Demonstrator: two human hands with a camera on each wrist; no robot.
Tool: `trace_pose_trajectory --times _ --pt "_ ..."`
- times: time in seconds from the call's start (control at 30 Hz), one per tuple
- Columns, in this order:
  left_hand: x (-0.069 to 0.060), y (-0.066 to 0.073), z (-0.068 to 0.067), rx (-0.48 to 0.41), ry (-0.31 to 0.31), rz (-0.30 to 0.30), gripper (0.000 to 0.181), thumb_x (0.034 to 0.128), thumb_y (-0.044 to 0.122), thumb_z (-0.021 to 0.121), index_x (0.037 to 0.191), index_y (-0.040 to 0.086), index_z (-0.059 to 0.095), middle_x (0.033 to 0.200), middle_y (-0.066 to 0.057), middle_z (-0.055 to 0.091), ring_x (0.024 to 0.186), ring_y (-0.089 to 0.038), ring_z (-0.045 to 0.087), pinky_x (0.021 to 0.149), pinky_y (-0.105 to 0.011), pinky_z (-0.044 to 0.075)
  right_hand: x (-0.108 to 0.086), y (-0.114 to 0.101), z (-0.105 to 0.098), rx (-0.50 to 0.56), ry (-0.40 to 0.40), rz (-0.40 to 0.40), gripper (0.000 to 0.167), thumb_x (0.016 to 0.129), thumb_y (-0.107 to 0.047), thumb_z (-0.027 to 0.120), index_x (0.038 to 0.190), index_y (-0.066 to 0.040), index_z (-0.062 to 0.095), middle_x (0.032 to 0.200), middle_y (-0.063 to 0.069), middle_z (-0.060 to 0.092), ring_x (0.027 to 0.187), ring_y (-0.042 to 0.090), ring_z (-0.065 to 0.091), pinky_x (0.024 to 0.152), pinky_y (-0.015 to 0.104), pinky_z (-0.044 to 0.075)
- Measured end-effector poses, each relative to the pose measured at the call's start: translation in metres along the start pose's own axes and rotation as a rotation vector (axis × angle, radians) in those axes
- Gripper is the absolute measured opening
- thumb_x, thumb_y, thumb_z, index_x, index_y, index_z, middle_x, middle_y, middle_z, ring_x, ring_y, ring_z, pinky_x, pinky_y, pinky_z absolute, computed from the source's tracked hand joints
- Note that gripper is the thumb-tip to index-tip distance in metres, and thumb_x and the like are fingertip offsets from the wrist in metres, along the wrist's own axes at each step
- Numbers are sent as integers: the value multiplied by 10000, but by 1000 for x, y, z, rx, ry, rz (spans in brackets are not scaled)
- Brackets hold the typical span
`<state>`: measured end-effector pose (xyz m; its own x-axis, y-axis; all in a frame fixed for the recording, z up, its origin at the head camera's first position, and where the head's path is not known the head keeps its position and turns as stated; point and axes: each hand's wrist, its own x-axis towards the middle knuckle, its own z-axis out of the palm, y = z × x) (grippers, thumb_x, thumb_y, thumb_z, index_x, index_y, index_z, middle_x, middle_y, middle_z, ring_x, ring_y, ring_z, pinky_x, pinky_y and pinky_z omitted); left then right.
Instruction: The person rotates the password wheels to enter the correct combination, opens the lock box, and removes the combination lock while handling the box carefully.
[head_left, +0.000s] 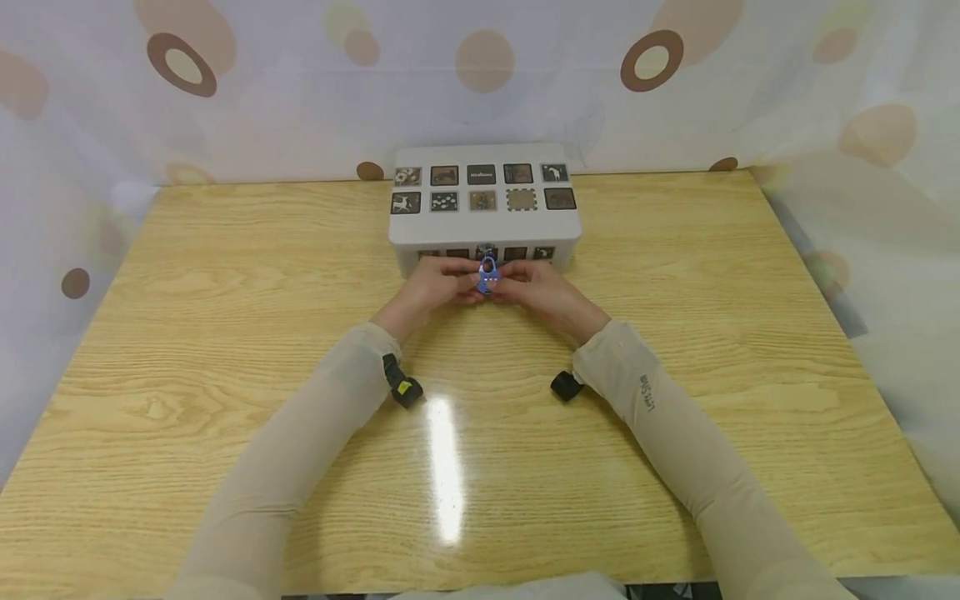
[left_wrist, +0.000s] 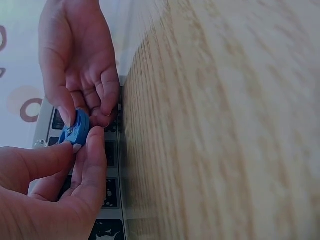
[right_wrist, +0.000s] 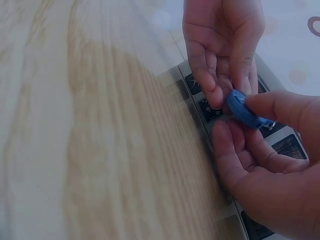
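Note:
A small blue combination padlock [head_left: 489, 279] is held up before the front of a white box [head_left: 486, 225], just below its metal clasp [head_left: 487, 248]. My left hand [head_left: 435, 285] pinches one side of the padlock between thumb and fingers. From the other side, my right hand [head_left: 546, 292] grips it the same way. In the left wrist view, both thumbs press on the blue padlock body [left_wrist: 77, 131], and fingers curl behind it. Whether the shackle is fastened to the clasp, I cannot tell.
The box, with rows of small picture squares on its lid, stands at the back of a wood-grain table [head_left: 225, 317]. Behind it hangs a pale curtain [head_left: 420, 100] with brown circles. Black wrist devices [head_left: 566, 386] sit at both sleeves.

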<state>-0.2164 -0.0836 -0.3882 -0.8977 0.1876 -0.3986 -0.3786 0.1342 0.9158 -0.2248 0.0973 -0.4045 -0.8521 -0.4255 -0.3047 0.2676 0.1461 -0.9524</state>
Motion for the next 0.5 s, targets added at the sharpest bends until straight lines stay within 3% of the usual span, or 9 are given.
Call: trace_pose_trajectory --times 0.5 --pt "0 1 -1 -7 -6 7 312 948 -17 557 1255 -71 581 1174 -260 623 783 -157 653 829 -282 571 3 3 0 -23 -7 -15 280 962 -37 556 1148 170 528 1099 158 602 924 143 645 931 317 529"
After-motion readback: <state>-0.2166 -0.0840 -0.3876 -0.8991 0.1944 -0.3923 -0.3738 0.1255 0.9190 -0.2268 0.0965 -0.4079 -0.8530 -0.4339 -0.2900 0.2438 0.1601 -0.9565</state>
